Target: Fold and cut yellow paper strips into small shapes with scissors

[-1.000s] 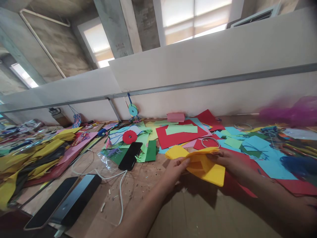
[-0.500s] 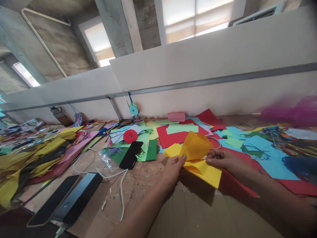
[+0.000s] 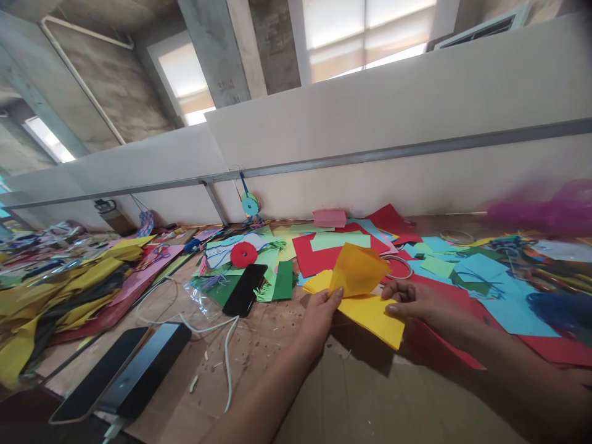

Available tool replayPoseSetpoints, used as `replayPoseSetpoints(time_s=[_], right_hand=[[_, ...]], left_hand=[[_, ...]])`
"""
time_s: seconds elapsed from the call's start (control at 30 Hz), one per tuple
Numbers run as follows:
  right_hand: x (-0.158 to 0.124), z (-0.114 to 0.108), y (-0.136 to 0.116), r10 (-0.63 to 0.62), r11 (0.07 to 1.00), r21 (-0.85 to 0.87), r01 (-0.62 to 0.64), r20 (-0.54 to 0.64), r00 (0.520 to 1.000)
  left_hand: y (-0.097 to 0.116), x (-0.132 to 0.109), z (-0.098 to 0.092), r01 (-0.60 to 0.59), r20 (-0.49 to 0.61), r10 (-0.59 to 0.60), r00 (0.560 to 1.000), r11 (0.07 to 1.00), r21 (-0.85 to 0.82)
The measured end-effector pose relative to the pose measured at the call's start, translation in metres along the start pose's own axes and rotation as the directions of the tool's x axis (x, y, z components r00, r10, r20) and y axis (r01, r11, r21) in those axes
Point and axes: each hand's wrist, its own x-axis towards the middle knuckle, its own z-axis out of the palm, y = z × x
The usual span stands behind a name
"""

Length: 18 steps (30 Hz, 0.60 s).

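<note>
My left hand (image 3: 322, 314) is closed on a sheaf of yellow paper (image 3: 370, 316), thumb on top at the left edge. One sheet of it (image 3: 358, 271) stands folded up and back above the rest, light showing through. My right hand (image 3: 409, 302) has curled fingers, with thumb and fingertips pinching the sheaf's right edge. More yellow sheets (image 3: 318, 281) fan out behind my left hand. Red paper (image 3: 319, 254) and light green paper (image 3: 340, 240) lie on the table beyond.
A black phone (image 3: 245, 290) lies left of my hands, near a red paper disc (image 3: 243, 253). A white cable (image 3: 227, 351) runs toward a power bank (image 3: 148, 364) and second phone (image 3: 99, 370). Blue paper pieces (image 3: 513, 308) spread at the right. A low white partition (image 3: 393, 179) stands behind.
Both hands and the yellow sheaf have shifted slightly left. The raised sheet leans a little further left, uncovering more of the sheet below.
</note>
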Motion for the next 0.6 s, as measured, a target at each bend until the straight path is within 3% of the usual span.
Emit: replayPoseSetpoints(time_s=[0.17, 0.37, 0.6], right_hand=[[0.0004, -0.0010, -0.0007, -0.028, 0.999, -0.040, 0.026, -0.069, 0.997], [-0.0011, 0.0028, -0.0044, -0.018, 0.999, 0.046, 0.022, -0.077, 0.997], [-0.0007, 0.0056, -0.0065, -0.007, 1.000, 0.015, 0.009, -0.078, 0.997]], left_hand=[[0.0010, -0.0022, 0.0011, 0.023, 0.063, -0.024, 0.998, 1.000, 0.016], [0.0030, -0.0040, 0.0032, 0.015, 0.127, -0.021, 0.992, 0.999, 0.046], [0.0008, -0.0022, 0.0033, 0.019, 0.066, -0.020, 0.998, 1.000, 0.020]])
